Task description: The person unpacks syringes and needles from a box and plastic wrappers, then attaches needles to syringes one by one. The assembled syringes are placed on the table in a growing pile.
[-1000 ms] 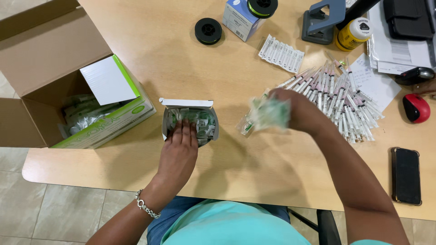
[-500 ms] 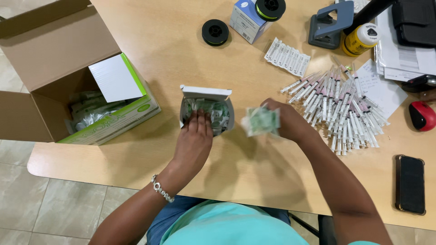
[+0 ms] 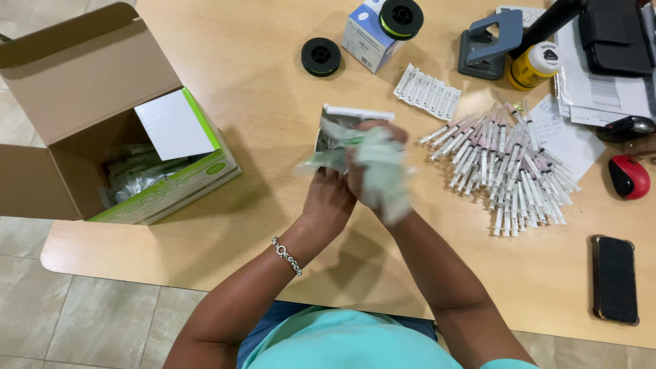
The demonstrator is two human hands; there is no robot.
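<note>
My left hand (image 3: 328, 195) and my right hand (image 3: 372, 160) meet over a small open white carton (image 3: 352, 116) on the wooden table (image 3: 239, 75). Both hands are closed on blurred, pale green plastic wrappers (image 3: 383, 174) at the carton's mouth. A strip of wrapper sticks out to the left of my left hand. Just right of my hands lies a heap of several loose syringes (image 3: 509, 167). A bracelet circles my left wrist.
An open cardboard box (image 3: 75, 82) with a green and white carton (image 3: 174, 181) stands at the left. Two black spools (image 3: 321, 56), a blue box (image 3: 365, 34), a packed syringe strip (image 3: 428, 91), a yellow bottle (image 3: 534, 65), papers, a red mouse (image 3: 629, 175) and a phone (image 3: 613, 278) lie around.
My right hand has carried the wrappers from beside the syringe heap leftward to the small carton, where it now joins my left hand. The view has shifted a little.
</note>
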